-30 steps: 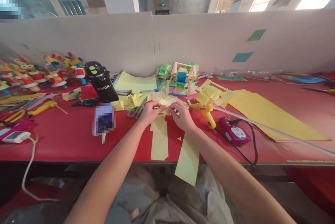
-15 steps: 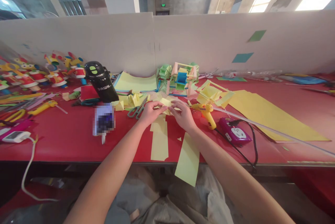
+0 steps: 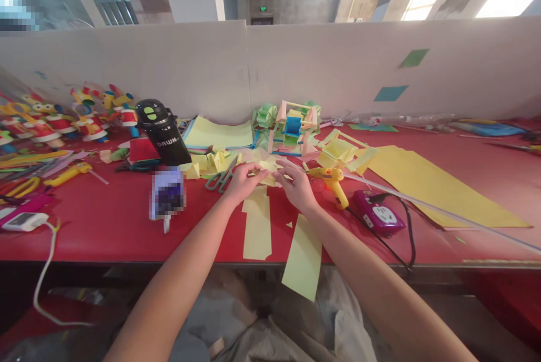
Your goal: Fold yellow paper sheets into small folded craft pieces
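Head view: a red table top (image 3: 105,221) is seen crowded with craft material. The yellow hot-glue gun (image 3: 333,180) is taken as the landmark. Just left of it, a small folded piece of pale yellow paper (image 3: 267,167) is pinched between both hands, above the table surface. Directly right of the glue gun a purple power socket block (image 3: 375,212) with a black cable is laid; behind the gun a pink, green and blue paper-frame model (image 3: 291,125) is stood. Farther left of the gun, green-handled scissors (image 3: 220,179) are placed touching the heap of yellow scraps, and beyond them a black flask with a green-marked lid (image 3: 163,132) is tilted. Two long pale yellow paper strips (image 3: 258,226) are laid below the hands, one overhanging the table edge.

The left hand (image 3: 242,181) and the right hand (image 3: 298,186) are held close together, fingertips narrowly closed on the folded paper, forearms stretched forward from the lower edge.
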`<state>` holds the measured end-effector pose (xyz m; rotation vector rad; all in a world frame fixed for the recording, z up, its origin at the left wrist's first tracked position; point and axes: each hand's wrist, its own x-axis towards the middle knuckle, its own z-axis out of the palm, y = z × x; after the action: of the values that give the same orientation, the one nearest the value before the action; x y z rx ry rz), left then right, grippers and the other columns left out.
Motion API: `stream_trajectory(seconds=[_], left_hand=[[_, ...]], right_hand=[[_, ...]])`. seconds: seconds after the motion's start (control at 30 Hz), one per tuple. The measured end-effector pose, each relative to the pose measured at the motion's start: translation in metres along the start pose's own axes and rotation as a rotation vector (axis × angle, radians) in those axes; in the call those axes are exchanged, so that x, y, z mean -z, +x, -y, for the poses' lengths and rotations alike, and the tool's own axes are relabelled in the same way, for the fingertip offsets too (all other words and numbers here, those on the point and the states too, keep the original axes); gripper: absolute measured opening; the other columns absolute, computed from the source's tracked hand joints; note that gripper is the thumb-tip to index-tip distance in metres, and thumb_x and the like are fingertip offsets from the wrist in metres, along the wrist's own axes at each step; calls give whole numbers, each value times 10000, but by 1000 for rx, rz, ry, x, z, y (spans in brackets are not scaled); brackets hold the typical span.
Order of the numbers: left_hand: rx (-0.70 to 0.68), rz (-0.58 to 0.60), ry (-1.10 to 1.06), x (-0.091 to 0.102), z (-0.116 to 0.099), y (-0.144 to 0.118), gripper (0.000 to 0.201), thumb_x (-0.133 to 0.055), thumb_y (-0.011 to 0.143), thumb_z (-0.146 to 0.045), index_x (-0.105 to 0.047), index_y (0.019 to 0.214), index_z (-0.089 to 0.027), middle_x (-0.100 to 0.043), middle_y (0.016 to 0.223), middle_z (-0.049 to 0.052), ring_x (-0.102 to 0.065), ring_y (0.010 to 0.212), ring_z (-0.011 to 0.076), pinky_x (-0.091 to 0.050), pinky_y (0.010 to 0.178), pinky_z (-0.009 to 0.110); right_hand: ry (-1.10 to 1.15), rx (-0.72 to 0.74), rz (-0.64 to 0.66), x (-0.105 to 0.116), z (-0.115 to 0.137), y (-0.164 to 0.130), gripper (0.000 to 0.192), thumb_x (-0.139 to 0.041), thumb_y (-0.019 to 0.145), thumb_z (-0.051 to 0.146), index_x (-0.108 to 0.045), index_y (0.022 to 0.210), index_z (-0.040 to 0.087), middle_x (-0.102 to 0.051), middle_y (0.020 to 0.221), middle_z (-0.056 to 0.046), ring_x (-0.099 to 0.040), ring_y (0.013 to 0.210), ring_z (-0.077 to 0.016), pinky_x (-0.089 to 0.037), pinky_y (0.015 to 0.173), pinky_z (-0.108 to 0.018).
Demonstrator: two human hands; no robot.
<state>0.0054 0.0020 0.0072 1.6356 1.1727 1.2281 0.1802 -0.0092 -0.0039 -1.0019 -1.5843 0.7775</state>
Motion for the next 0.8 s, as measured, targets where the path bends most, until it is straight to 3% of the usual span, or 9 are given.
stream_trajectory(seconds=[0.2, 0.37, 0.5, 0.7, 0.8], left_hand=[[-11, 5, -4, 0, 4, 0, 366, -708, 757, -515, -579, 683, -182, -529, 655, -35, -489, 627, 125, -478, 666, 294], [6, 3, -13, -1, 6, 0, 346, -726, 742, -491, -572, 679, -188, -576, 674, -29, -538, 649, 140, -499, 720, 317], [15, 7, -90, -1, 7, 1, 341, -782, 697, -430, -594, 847, -188, -657, 801, -5, -602, 692, 138, -503, 710, 287], [60, 54, -265, -2, 9, 1, 687, -820, 685, -361, -505, 1280, -222, -740, 940, 62, -690, 754, 180, -522, 686, 279], [76, 54, -246, -1, 11, 2, 717, -827, 677, -362, -527, 1310, -210, -749, 943, 77, -699, 753, 193, -521, 659, 273]], right_hand=[[-17, -21, -29, -1, 0, 0, 373, -649, 832, 539, -681, 727, 182, -577, 1363, -174, -559, 1263, -316, -591, 805, -385], [-4, -9, -28, 0, -3, 0, 329, -670, 835, 493, -698, 747, 177, -616, 1281, -171, -618, 1176, -296, -596, 807, -382], [-25, 10, -32, 0, -5, 0, 332, -676, 832, 502, -706, 756, 180, -614, 1247, -150, -645, 1087, -273, -606, 779, -374], [-47, 37, -48, -2, -7, 1, 373, -689, 806, 544, -684, 732, 179, -614, 1120, -137, -645, 978, -250, -603, 729, -374], [-27, 37, -58, -3, -6, 1, 402, -698, 786, 577, -660, 731, 180, -612, 1080, -126, -639, 891, -228, -596, 679, -368]])
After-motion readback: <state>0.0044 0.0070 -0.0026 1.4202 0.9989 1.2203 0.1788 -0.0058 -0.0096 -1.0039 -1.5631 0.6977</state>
